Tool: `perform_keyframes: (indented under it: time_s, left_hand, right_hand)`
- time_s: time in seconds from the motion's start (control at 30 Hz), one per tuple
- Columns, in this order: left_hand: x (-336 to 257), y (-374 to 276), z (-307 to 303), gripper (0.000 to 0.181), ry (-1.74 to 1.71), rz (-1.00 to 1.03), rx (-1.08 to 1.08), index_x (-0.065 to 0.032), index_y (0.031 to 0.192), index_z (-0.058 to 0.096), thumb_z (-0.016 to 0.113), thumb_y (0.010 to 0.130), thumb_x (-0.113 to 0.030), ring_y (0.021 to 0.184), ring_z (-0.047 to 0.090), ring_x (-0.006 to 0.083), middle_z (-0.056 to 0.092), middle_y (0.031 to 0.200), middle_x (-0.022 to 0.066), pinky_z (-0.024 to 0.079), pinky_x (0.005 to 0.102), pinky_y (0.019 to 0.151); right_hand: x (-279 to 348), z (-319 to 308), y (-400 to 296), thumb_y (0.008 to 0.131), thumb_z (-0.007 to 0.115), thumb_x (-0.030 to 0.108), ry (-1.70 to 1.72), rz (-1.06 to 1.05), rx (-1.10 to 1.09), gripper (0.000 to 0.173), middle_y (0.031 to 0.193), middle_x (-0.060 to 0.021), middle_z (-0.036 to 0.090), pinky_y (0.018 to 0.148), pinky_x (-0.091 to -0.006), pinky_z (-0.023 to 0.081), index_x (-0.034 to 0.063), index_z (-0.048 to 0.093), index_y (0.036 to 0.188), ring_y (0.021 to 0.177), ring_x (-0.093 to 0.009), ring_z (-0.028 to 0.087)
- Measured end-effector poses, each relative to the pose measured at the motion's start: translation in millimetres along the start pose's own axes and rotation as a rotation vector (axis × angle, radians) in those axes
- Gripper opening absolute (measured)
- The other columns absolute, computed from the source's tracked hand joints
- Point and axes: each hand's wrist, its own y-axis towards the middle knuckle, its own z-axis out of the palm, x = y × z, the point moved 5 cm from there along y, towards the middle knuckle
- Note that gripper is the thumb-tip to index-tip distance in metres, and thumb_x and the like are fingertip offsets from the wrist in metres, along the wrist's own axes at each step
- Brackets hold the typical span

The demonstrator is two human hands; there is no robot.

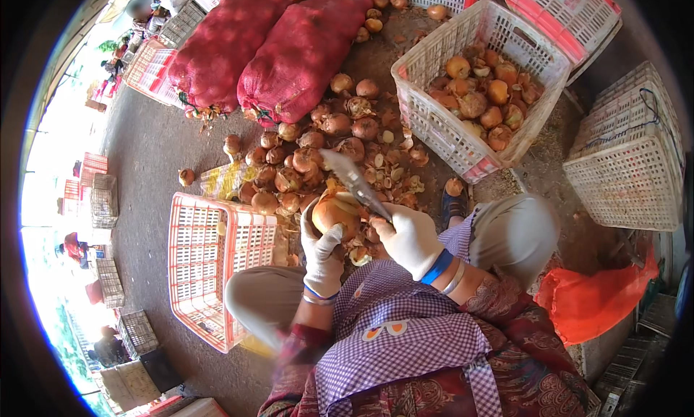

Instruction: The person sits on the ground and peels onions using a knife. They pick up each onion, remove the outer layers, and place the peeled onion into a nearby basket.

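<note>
My left hand (324,257), in a white knit glove, grips a large yellow onion (337,217) with the thumb across its near side. Loose skin stands out at the top of that onion. In my right hand (409,238), also gloved, is a knife (355,181) with a broad metal blade. Its blade slants up and to the left, above and beside the onion; whether it touches the onion I cannot tell. The knife's handle is mostly hidden by my fingers. Beyond my hands lies a heap of unpeeled onions (309,162) on the ground.
Cut ends and skins (393,170) litter the floor. A plastic crate (450,140) at the right holds several onions. At the left sits a red-and-white crate (198,270). Two red mesh sacks (309,48) lie ahead. Stacked crates (623,157) and an orange-red bag (591,298) are at far right.
</note>
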Motion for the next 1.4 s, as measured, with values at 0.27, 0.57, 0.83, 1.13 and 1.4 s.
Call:
perform_keyframes:
  time_s: [0.27,0.57,0.83,1.13,1.4]
  left_hand:
    - [-17.8,-2.5,1.7,0.098,0.117,0.134,-0.085,-0.0039,0.148,0.05,0.097,0.065,-0.027,0.126,0.061,0.028,0.06,0.139,0.0126,0.051,0.0442,0.111]
    - [-17.5,-4.0,2.6,0.09,-0.263,0.002,0.16,-0.0114,0.153,0.048,0.086,0.079,-0.045,0.133,0.056,0.0302,0.058,0.145,0.011,0.046,0.0499,0.114]
    - [11.1,5.9,-8.9,0.061,-0.471,-0.134,0.053,-0.0127,0.152,0.054,0.06,0.103,-0.049,0.141,0.055,0.0278,0.059,0.154,0.0094,0.04,0.0498,0.121]
    - [35.1,11.4,-4.9,0.05,-0.561,-0.302,0.061,-0.006,0.137,0.063,0.064,0.104,-0.044,0.125,0.063,0.0296,0.067,0.138,0.0135,0.051,0.0483,0.109]
    - [38.8,18.4,-3.3,0.047,-0.469,-0.144,-0.073,-0.0046,0.136,0.065,0.063,0.106,-0.042,0.123,0.066,0.0296,0.071,0.133,0.0124,0.051,0.0451,0.111]
  right_hand:
    - [-52.6,18.8,2.8,0.098,0.067,0.025,-0.389,0.18,0.359,0.028,0.097,-0.021,0.076,0.086,-0.0504,0.057,0.0014,0.07,0.113,0.095,-0.042,0.075]
    - [-48.3,4.8,8.7,0.102,0.063,0.032,-0.013,0.299,0.189,0.034,0.089,-0.0173,0.078,0.075,-0.045,0.057,0.0044,0.076,0.117,0.079,-0.034,0.075]
    - [-18.0,-12.9,7.0,0.103,0.07,0.015,0.636,0.273,-0.029,0.021,0.08,-0.0021,0.074,0.055,-0.029,0.05,0.0043,0.078,0.119,0.062,-0.008,0.063]
    - [-31.3,17.1,-4.1,0.1,0.074,0.02,0.31,0.361,0.193,0.021,0.079,-0.0144,0.075,0.064,-0.0374,0.054,0.0011,0.077,0.109,0.066,-0.024,0.07]
    - [2.5,5.5,-11.3,0.098,0.074,0.015,0.348,-0.129,-0.19,0.016,0.085,-0.0185,0.075,0.069,-0.0384,0.057,0.0015,0.076,0.107,0.077,-0.029,0.075]
